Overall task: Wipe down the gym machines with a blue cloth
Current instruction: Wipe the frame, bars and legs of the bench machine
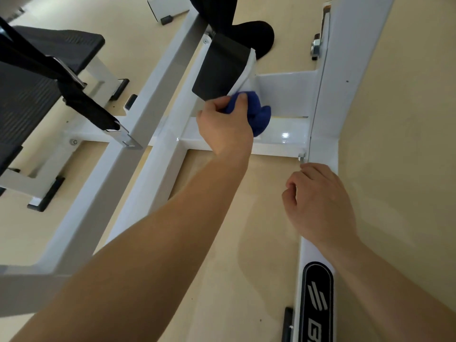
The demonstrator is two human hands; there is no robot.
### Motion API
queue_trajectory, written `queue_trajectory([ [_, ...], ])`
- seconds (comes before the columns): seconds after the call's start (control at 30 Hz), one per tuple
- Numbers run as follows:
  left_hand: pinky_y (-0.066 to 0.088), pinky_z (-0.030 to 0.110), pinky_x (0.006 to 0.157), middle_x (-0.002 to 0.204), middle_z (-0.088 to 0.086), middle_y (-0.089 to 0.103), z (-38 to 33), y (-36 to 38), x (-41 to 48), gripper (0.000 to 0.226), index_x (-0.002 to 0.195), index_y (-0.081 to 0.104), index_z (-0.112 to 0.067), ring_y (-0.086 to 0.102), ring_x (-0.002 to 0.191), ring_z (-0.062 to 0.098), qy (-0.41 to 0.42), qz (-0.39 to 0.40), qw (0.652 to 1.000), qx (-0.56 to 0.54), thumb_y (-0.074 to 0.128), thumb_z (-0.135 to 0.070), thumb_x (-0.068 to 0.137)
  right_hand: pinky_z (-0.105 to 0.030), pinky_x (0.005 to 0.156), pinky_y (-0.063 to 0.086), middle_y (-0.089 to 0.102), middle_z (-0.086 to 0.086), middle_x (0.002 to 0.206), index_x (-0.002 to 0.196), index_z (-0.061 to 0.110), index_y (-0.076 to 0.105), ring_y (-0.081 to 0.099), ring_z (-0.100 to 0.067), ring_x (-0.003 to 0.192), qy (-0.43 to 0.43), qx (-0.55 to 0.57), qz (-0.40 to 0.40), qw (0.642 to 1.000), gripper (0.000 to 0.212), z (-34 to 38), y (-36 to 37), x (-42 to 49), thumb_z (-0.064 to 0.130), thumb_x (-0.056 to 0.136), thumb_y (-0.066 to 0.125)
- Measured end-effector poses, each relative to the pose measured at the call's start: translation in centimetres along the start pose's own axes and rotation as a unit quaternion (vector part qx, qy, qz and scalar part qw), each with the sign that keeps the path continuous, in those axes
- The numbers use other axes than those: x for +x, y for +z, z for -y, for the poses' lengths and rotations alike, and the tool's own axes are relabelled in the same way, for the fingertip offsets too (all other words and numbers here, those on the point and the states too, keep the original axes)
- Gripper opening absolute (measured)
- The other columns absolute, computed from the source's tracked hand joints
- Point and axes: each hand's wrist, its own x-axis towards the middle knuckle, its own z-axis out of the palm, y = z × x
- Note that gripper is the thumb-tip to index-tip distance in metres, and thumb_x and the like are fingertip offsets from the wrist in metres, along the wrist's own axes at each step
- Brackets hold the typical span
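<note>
Cloth [257, 116], blue, bunched in L hand [223, 129], fingers curled round it, pressed on white machine crossbar [283, 138] just below black plate [219, 70]. R hand [320, 203] rests on white frame beam [330, 95], fingers loosely curled.

The black plate [219, 70] and white upright [332, 95] hem in the crossbar [283, 137]; the floor [261, 198] beneath lies open.

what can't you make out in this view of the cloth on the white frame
Head view:
- blue cloth: near part hidden behind the left hand.
- right hand: fingertips curl out of sight, so gripping or just resting on the white bar is unclear.
- logo plate: lettering cut off by the bottom edge.
</note>
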Motion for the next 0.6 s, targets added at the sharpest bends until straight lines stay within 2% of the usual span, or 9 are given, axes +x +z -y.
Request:
queue_trajectory([
  [0.1, 0.057, 0.025, 0.079, 0.103, -0.005, 0.065, -0.1, 0.0, 0.0, 0.019, 0.092, 0.064, -0.028, 0.065, 0.085, 0.006, 0.021, 0.005, 1.0, 0.016, 0.076, -0.037, 0.08, -0.038, 0.089, 0.047, 0.062, -0.002, 0.078, 0.072, 0.011, 0.063, 0.058, -0.026, 0.1, 0.0, -0.013, -0.004, 1.0, 0.027, 0.3, -0.4, 0.1, 0.023, 0.083, 0.041],
  [0.23, 0.058, 0.031, 0.08, 0.104, -0.002, 0.064, 1.6, 0.1, -0.4, 0.017, 0.089, 0.066, -0.023, 0.064, 0.08, 0.006, 0.004, 0.037, 0.996, 0.081, 0.075, -0.034, 0.08, -0.035, 0.088, 0.041, 0.061, -0.001, 0.079, 0.071, 0.014, 0.064, 0.053, -0.024, 0.096, 0.0, -0.058, 0.012, 0.998, 0.028, 0.9, -0.5, 0.5, 0.027, 0.082, 0.041],
  [0.4, 0.048, 0.026, 0.076, 0.111, -0.003, 0.05, 1.9, -0.5, -1.6, 0.015, 0.095, 0.06, -0.019, 0.055, 0.081, 0.008, -0.011, 0.062, 0.992, 0.112, 0.07, -0.024, 0.085, -0.037, 0.087, 0.044, 0.061, 0.0, 0.078, 0.07, 0.015, 0.063, 0.053, -0.023, 0.096, 0.016, -0.034, 0.023, 0.999, 0.021, 2.1, 0.5, 0.6, 0.024, 0.081, 0.047],
  [0.5, 0.051, 0.021, 0.083, 0.112, -0.005, 0.052, 0.6, -1.0, -2.4, 0.024, 0.101, 0.06, -0.025, 0.057, 0.091, 0.006, 0.041, 0.072, 0.993, 0.083, 0.074, -0.025, 0.081, -0.036, 0.082, 0.048, 0.064, 0.0, 0.085, 0.08, 0.013, 0.066, 0.056, -0.023, 0.096, 0.032, 0.073, -0.026, 0.996, 0.015, 2.6, 1.2, 0.2, 0.008, 0.075, 0.053],
  [0.57, 0.049, 0.009, 0.081, 0.116, -0.006, 0.051, -0.2, -1.2, -2.9, 0.034, 0.112, 0.059, -0.024, 0.056, 0.092, 0.003, 0.08, 0.082, 0.991, 0.07, 0.075, -0.025, 0.081, -0.035, 0.08, 0.049, 0.064, -0.002, 0.096, 0.09, 0.012, 0.068, 0.051, -0.022, 0.097, 0.078, 0.11, -0.076, 0.988, 0.024, 2.8, 1.4, 0.1, 0.0, 0.072, 0.057],
  [0.6, 0.049, 0.008, 0.083, 0.119, -0.006, 0.05, -0.6, -1.1, -3.0, 0.038, 0.116, 0.058, -0.022, 0.056, 0.095, 0.004, 0.102, 0.09, 0.989, 0.06, 0.075, -0.023, 0.082, -0.036, 0.081, 0.048, 0.063, -0.003, 0.103, 0.094, 0.012, 0.068, 0.048, -0.023, 0.099, 0.114, 0.113, -0.096, 0.982, 0.026, 2.8, 1.4, 0.1, 0.001, 0.073, 0.057],
])
